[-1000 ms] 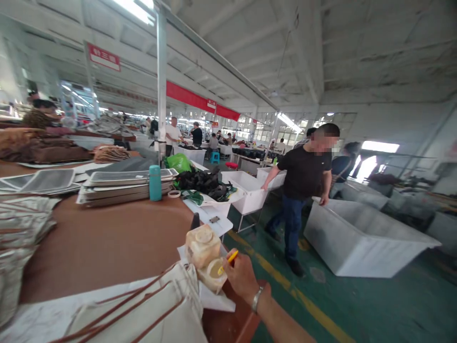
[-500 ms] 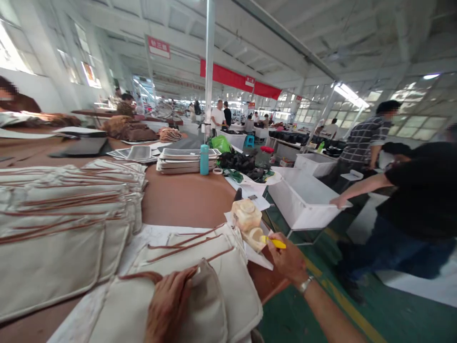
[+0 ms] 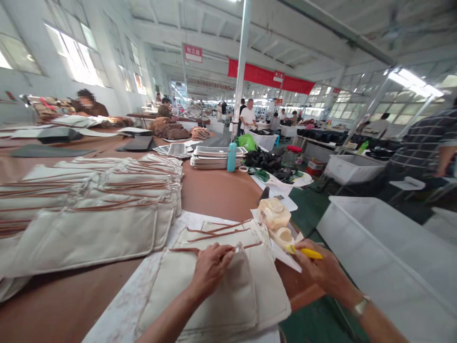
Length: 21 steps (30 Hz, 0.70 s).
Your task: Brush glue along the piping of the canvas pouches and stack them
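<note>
Left hand (image 3: 211,267): its fingers were curled closed, and the top edge of the uppermost cream piece (image 3: 235,295) was pinched between them and the thumb.
Right hand (image 3: 323,270): its fingers were wrapped around a yellow tool (image 3: 311,253); the tool's tip was held beside the open cup (image 3: 284,234), though whether the two touched could not be told.
Cream work: the uppermost piece was laid over others at the near edge of the brown table (image 3: 217,190), partly upon a white sheet (image 3: 117,305).
Stained container (image 3: 274,213): it was placed just behind the cup.
Left side: more cream pieces (image 3: 100,233) with brown strips were laid overlapping.
Far side: a teal bottle (image 3: 232,157) was stood upright before stacked panels (image 3: 210,159), near black strips (image 3: 267,162).
Floor: a white bin (image 3: 378,257) was seen beside the table.
</note>
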Motion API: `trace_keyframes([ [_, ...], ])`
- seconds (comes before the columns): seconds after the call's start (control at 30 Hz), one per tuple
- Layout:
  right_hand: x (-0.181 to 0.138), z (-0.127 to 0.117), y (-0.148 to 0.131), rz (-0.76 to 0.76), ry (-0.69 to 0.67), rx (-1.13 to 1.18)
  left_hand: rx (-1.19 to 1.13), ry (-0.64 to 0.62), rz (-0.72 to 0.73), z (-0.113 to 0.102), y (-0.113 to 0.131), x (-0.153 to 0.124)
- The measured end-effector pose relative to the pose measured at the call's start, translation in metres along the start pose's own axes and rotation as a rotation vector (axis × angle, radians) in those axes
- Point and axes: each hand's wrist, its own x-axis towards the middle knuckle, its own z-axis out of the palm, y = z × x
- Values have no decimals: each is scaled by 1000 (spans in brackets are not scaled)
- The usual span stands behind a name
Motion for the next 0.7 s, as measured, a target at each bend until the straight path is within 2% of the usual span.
trace_keyframes([
  [0.07,-5,-6,-13,159,50,81,-12,-20,11,-2,1,3],
  [0.17,-7,-8,-41,433,216,415,-52,-53,42,-7,5,5],
  [0.23,-7,-2,-62,478,268,650,-77,-74,69,-11,9,4],
  [0.33,-6,10,-89,440,278,758,-105,-87,104,-18,17,0],
  [0.47,-10,25,-111,318,186,609,-127,-94,141,-24,28,-6],
  [0.6,-13,33,-119,86,77,448,-176,-105,181,-29,35,-12],
  [0.7,-11,27,-118,25,126,346,-215,-106,194,-32,38,-15],
])
